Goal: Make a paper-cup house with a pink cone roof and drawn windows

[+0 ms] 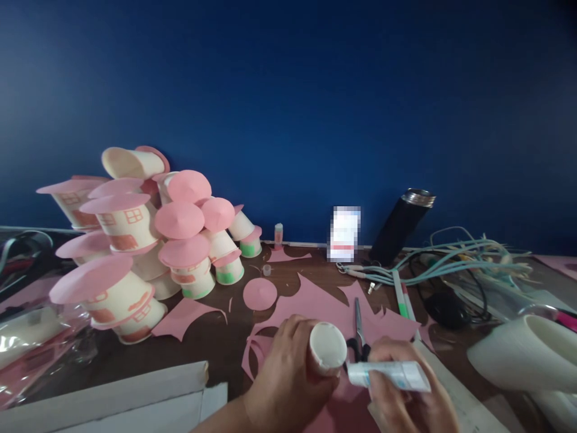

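Left hand point(291, 376) gripping paper cup point(328, 347), right hand point(401, 404) holding white tube point(399, 375)

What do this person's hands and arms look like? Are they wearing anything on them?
Both are ordinary human hands: the left hand and right hand show five-fingered shapes without gloves. The visible bit of left forearm has no sleeve, watch or cable. The right forearm is out of view, so I can't tell about a sleeve there.

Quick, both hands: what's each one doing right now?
Left hand: closed around a paper cup, base facing up.
Right hand: closed on a glue stick, its tip beside the cup; contact can't be told.
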Motion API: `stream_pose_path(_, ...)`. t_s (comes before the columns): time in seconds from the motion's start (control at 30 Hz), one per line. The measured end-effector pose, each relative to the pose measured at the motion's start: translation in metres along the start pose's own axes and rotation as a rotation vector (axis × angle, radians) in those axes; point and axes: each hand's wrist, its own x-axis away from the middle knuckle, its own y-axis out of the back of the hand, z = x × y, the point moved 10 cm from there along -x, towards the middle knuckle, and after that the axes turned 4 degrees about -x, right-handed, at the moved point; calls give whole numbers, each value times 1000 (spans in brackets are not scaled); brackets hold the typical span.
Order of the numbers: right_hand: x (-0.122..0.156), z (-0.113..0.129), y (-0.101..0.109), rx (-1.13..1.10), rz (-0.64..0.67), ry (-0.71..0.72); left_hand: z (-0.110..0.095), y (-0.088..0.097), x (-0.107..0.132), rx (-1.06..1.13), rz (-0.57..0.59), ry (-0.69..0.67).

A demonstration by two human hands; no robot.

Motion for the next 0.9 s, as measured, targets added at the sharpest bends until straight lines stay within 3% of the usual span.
stream_pose_path(0.1, -3, 0, 6, -52, -77, -33, -2, 1, 0, -7, -9, -11)
stream_pose_path(0.2, -6, -2, 4, -118, -68, -56, -3, 1, -1, -9, -8, -13)
stream_pose_path(0.53, -12, -55, -8, -246, 58, -402, 9, -1, 3, 10, 18, 51)
stream_pose_path(0.77, -16, -49, -7, -282, 36, -347, -5, 0, 2, 17, 71, -7)
stream_pose_path(0.9, -16, -43, -8, -230, 62, -330, -2, 0, 3, 65, 49, -7)
